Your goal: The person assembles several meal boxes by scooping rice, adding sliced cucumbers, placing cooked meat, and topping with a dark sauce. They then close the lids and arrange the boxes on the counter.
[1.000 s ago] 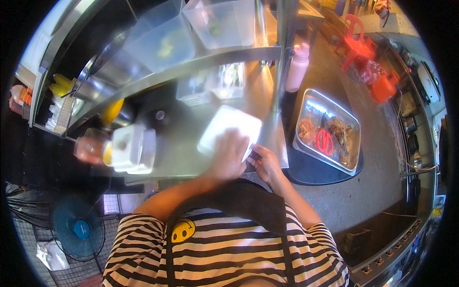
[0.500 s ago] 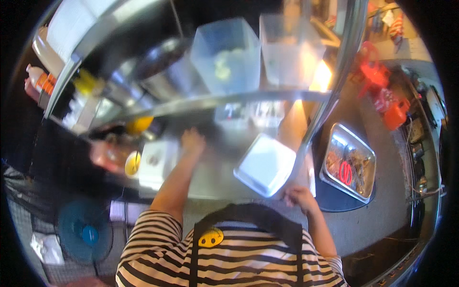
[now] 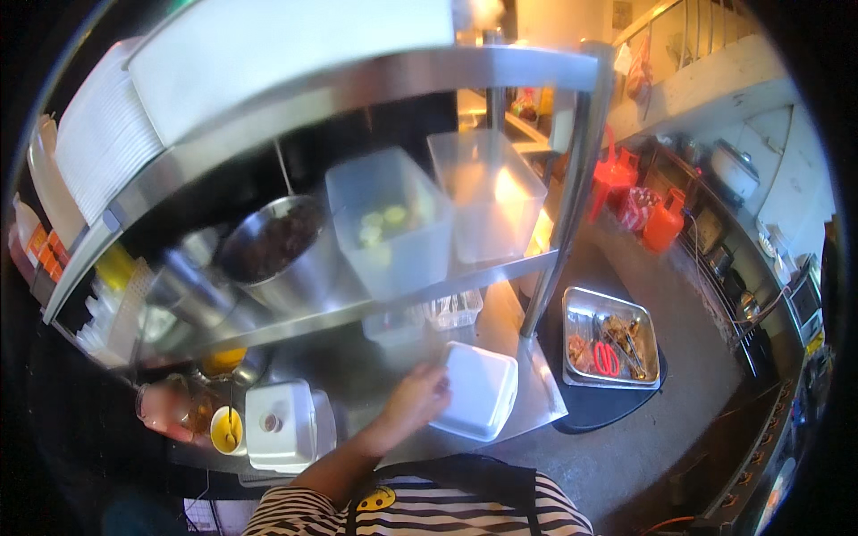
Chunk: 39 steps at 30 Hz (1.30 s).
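My left hand (image 3: pixel 416 402) reaches over the steel counter, its fingers curled together at the left side of a closed white foam takeaway box (image 3: pixel 476 393). Whether the fingers touch the box, or hold something small, I cannot make out. My right hand is out of the picture. To the left of my forearm stands a white container with a round knob on its lid (image 3: pixel 279 424). Beside it is a cup of yellow contents (image 3: pixel 229 431) with a spoon standing in it.
A steel shelf (image 3: pixel 402 299) crosses above the counter, carrying a metal pot (image 3: pixel 281 246) and two translucent plastic tubs (image 3: pixel 389 223) (image 3: pixel 492 196). Right of the counter, a metal tray (image 3: pixel 612 304) holds food and red-handled scissors (image 3: pixel 607 360). Clear plastic containers (image 3: pixel 454 310) sit under the shelf.
My left hand has moved right, from beside the lidded white container to the foam box. My right hand, near the box's lower right corner before, has left the view. The whole view has shifted.
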Motion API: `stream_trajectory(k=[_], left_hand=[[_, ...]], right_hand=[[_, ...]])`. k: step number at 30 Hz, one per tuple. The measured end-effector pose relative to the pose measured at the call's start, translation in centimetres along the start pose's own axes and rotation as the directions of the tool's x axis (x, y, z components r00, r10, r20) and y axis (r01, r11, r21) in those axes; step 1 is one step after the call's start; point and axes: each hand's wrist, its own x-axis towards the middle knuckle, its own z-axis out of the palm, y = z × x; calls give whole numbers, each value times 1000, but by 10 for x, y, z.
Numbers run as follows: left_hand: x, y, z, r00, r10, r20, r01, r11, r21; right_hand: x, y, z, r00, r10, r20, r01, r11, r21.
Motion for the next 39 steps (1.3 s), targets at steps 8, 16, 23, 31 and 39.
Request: stream_trajectory(k=[8, 16, 23, 31, 39], left_hand=[[23, 27, 27, 992, 126, 23, -128, 976, 175], [201, 253, 16, 786, 560, -262, -485, 821, 301], [490, 303, 16, 577, 381, -723, -349, 915, 204], [611, 256, -167, 258, -267, -928, -564, 739, -369], [572, 216, -347, 585, -196, -787, -356, 810, -466]], right_hand=[[96, 9, -63, 992, -126, 3, 123, 963, -242], [181, -18, -178, 978, -188, 96, 208, 788, -579], [276, 48, -305, 959, -284, -15, 202, 717, -667], [340, 226, -389, 909, -373, -185, 61, 558, -827], [304, 174, -427, 928, -202, -313, -123, 628, -769]])
